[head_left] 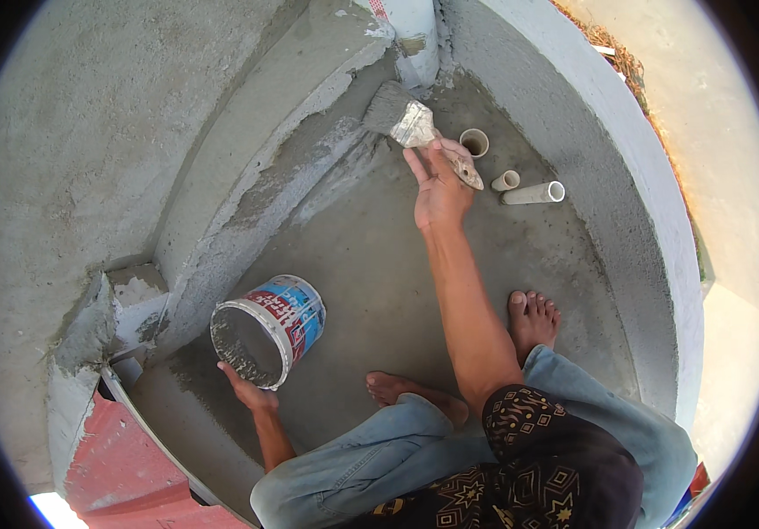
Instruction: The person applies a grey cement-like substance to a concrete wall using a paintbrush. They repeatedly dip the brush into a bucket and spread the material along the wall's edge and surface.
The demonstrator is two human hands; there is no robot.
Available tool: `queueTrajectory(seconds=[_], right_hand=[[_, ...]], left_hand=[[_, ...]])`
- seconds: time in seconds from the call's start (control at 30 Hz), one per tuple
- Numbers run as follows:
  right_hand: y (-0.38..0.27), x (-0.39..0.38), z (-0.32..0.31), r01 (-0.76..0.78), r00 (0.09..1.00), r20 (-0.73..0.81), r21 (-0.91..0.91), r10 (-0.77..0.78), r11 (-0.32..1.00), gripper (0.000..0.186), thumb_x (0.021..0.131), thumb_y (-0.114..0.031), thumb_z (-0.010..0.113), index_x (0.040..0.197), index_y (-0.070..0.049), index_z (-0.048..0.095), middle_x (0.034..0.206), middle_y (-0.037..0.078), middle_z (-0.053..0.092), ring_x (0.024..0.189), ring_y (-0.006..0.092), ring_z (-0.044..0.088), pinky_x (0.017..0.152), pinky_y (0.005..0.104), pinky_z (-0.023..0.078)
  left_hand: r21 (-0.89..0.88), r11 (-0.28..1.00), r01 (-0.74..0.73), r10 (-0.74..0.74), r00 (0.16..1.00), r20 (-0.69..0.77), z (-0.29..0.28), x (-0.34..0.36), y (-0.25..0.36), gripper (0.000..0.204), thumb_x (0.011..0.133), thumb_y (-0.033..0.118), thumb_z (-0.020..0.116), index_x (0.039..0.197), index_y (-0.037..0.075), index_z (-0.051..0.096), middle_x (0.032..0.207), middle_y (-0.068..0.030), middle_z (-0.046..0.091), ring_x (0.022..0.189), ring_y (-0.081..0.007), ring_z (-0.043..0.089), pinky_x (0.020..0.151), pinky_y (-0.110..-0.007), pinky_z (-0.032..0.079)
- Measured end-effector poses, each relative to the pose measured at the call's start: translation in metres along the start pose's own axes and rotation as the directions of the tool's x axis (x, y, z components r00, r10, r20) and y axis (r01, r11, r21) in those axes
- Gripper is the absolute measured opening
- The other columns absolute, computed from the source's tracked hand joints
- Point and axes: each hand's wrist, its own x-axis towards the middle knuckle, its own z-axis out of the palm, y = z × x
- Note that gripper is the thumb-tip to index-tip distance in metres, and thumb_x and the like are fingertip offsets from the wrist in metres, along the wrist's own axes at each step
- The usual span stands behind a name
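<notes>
Right hand [443, 196]: grip closed around broad grey-bristled paintbrush [413, 125], upper centre, bristles at rough grey cement ledge [260, 137] | Left hand [254, 394]: grip holding rim of tilted white, blue and red round plastic bucket [298, 304], left of centre, grey material [245, 339] inside | Pale tubular pipes [529, 194]: right of brush

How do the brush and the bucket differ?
The brush is flat, with a slim handle; the bucket is round and hollow.
The brush is mostly grey and whitish; the bucket has blue, red and white print.
The right hand grips the brush; the left hand touches the bucket's rim.
Both carry grey residue.
</notes>
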Motion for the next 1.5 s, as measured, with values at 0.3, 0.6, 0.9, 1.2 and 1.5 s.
queueTrajectory(seconds=[0.3,0.6,0.9,1.2,1.5], right_hand=[[-0.015,-0.007,0.051,0.141,0.987,-0.027,-0.319,-0.157,0.937,0.008,0.096,0.005,0.071,0.101,0.0,0.066,0.115,0.016,0.071,0.106,0.0235,0.071,0.094,0.0401,0.066],[-0.004,-0.008,0.027,0.352,0.935,0.138,-0.493,-0.328,0.796,0.008,0.093,0.006,0.073,0.097,-0.001,0.071,0.122,0.019,0.075,0.114,0.0225,0.071,0.099,0.0333,0.054],[-0.011,-0.008,0.023,0.443,0.89,0.201,-0.592,-0.41,0.673,0.011,0.094,0.008,0.073,0.094,-0.003,0.072,0.127,0.02,0.074,0.112,0.0223,0.071,0.095,0.0337,0.055],[-0.019,-0.039,0.03,0.575,0.755,0.521,-0.232,-0.399,0.785,0.012,0.093,0.005,0.079,0.096,-0.005,0.072,0.129,0.024,0.073,0.107,0.0189,0.072,0.084,0.0315,0.057],[-0.006,0.004,0.013,0.382,0.922,0.181,-0.579,-0.343,0.721,0.009,0.091,0.005,0.07,0.09,-0.004,0.067,0.097,0.011,0.074,0.086,0.0172,0.07,0.079,0.0289,0.054]], left_hand=[[0.02,1.0,-0.014,0.015,1.0,-0.019,-0.007,0.007,-0.004,0.087,0.109,0.067,0.046,0.166,0.003,0.034,0.17,-0.0162,0.038,0.152,-0.0358,0.043,0.126,-0.051,0.036],[0.045,0.999,-0.018,0.017,1.0,0.017,-0.008,0.003,-0.002,0.088,0.108,0.068,0.045,0.166,0.003,0.033,0.171,-0.0166,0.036,0.153,-0.0362,0.041,0.126,-0.051,0.035],[-0.014,1.0,-0.008,0.008,1.0,0.012,-0.001,0.003,0.0,0.088,0.109,0.068,0.043,0.167,0.003,0.031,0.171,-0.0171,0.035,0.154,-0.0366,0.039,0.128,-0.052,0.033],[0.032,0.999,-0.025,0.025,1.0,0.011,-0.006,0.004,-0.001,0.087,0.109,0.067,0.043,0.167,0.003,0.031,0.171,-0.0164,0.035,0.154,-0.0363,0.039,0.128,-0.051,0.032],[-0.003,1.0,-0.015,0.016,1.0,0.014,-0.006,0.001,0.001,0.088,0.108,0.067,0.048,0.165,0.001,0.035,0.169,-0.0162,0.039,0.151,-0.0358,0.043,0.125,-0.051,0.037]])
